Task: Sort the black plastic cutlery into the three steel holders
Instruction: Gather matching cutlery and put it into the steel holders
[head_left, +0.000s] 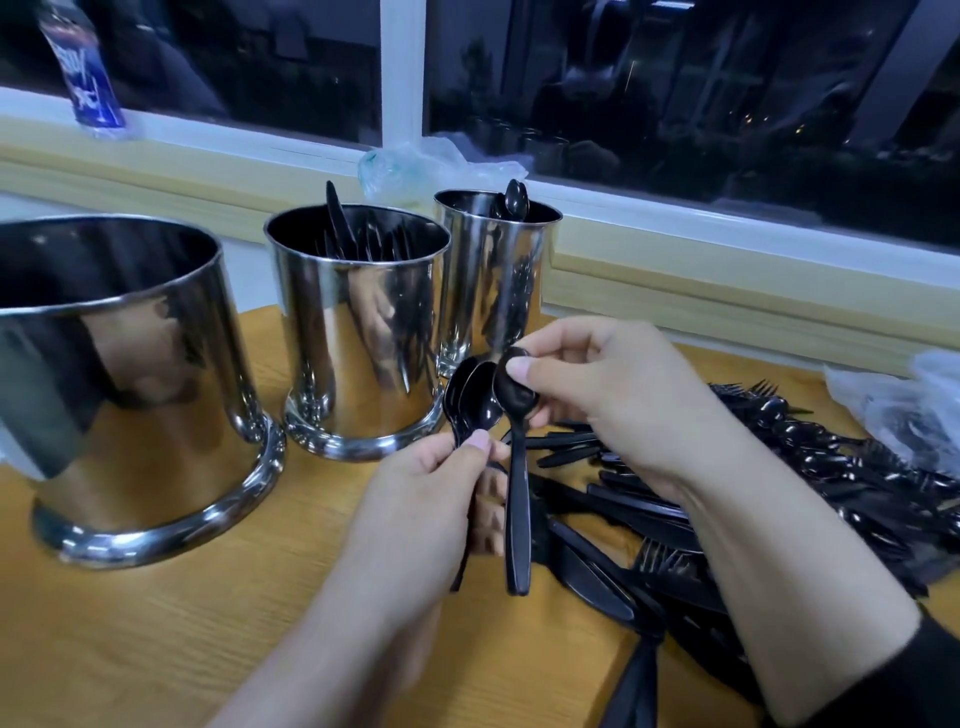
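Fingers (519, 370) of right hand (597, 395) pinch one black plastic spoon (517, 499) | left hand (441, 499) grips stacked black spoons (475, 400) | two shiny steel holders (358, 332) part-filled | big black cutlery pile (779, 493) remains at table's right edge

Blue-labelled bottle (83, 78) and crumpled plastic bag (415, 166) on the window sill (208, 150).

Three shiny steel holders (358, 332) upright near table's far left edge; middle one holds knives (337, 218), right one spoons (516, 200). Loose black cutlery pile (727, 499) along right edge. Stacked spoons (475, 402) held above table.
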